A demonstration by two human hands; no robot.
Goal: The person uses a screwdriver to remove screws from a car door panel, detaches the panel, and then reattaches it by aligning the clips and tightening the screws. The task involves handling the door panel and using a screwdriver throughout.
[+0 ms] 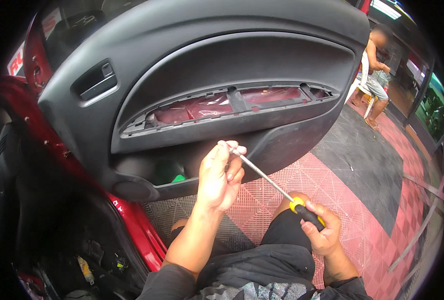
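My right hand is wrapped round the black and yellow handle of a screwdriver, whose long metal shaft slants up to the left. At the shaft's tip, my left hand is closed with thumb and fingers pinched together; a small piece may be between them, but it is too small to make out. Both hands are in front of a dark grey car door panel. Along the panel's armrest runs a long open slot, through which dark red metal and plastic film show.
An inner door handle is at the panel's upper left. Something green lies in the door pocket. The red door sill and dark car interior are at left. A person sits on a white chair at far right, beyond red and grey floor tiles.
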